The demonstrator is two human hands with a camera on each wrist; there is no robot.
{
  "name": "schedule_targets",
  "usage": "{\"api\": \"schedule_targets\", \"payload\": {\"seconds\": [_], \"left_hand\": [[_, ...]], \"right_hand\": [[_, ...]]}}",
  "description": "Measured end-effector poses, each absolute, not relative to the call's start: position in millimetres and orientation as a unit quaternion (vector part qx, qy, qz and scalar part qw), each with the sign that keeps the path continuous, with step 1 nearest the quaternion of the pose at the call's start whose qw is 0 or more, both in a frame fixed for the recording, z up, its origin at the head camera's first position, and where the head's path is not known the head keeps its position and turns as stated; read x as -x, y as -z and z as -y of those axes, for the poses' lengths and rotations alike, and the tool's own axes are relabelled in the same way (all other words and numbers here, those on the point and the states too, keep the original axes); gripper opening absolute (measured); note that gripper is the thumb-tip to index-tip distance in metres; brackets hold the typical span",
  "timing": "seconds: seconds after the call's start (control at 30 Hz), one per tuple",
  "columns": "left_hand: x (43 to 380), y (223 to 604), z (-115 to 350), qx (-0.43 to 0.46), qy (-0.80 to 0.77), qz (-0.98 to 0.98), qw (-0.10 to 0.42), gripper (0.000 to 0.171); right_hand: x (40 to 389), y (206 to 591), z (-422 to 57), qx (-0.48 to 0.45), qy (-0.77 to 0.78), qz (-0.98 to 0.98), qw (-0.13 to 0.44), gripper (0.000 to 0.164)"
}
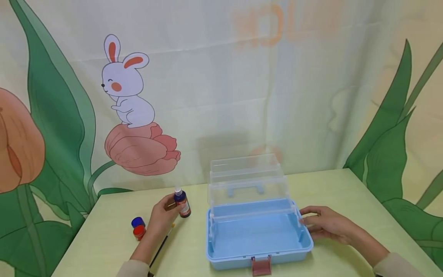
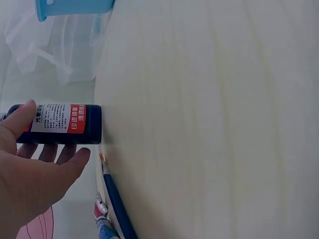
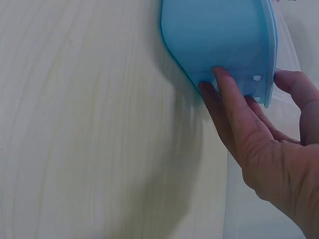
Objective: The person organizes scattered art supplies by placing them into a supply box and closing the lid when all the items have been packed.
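Observation:
In the head view, my left hand point(image 1: 165, 215) holds a small dark ink bottle point(image 1: 182, 204) with a pale cap, upright over the table. Its red and white printed label point(image 2: 57, 118) faces the left wrist camera, with my thumb over one end. To the right, a light blue plastic storage box point(image 1: 256, 231) stands with its clear lid point(image 1: 247, 177) raised at the back. My right hand point(image 1: 330, 225) grips the box's right side. In the right wrist view the fingers point(image 3: 232, 99) lie on the outer wall and the thumb is at the rim.
A blue paint jar point(image 1: 137, 222) and a red paint jar point(image 1: 139, 232) stand together left of my left forearm. A thin dark paintbrush point(image 1: 162, 246) lies beside that forearm. The box's pinkish latch point(image 1: 261, 265) hangs at its front. A printed curtain point(image 1: 221, 96) rises behind the table.

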State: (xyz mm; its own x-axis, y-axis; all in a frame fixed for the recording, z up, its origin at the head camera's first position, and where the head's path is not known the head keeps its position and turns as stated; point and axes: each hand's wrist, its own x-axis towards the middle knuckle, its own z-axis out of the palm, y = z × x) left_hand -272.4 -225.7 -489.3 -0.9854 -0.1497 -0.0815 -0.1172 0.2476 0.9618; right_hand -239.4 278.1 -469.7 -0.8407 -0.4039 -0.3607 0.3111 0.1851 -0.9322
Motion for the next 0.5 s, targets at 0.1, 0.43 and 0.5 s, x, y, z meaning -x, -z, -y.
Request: {"api": "schedule_targets", "payload": {"seconds": [0.1, 0.43, 0.5], "left_hand": [[275.2, 490.4, 222.3, -0.084, 0.611, 0.787, 0.014, 0.055], [286.1, 500.3, 208.4, -0.083, 0.637, 0.765, 0.047, 0.054], [289.3, 500.8, 205.0, -0.085, 0.637, 0.764, 0.056, 0.055]], "right_hand": [[240.0, 470.9, -279.6, 0.031, 0.636, -0.719, 0.278, 0.060], [241.1, 471.6, -280.6, 0.023, 0.636, -0.720, 0.275, 0.057], [240.9, 471.0, -279.9, 0.025, 0.636, -0.720, 0.276, 0.057]]}}
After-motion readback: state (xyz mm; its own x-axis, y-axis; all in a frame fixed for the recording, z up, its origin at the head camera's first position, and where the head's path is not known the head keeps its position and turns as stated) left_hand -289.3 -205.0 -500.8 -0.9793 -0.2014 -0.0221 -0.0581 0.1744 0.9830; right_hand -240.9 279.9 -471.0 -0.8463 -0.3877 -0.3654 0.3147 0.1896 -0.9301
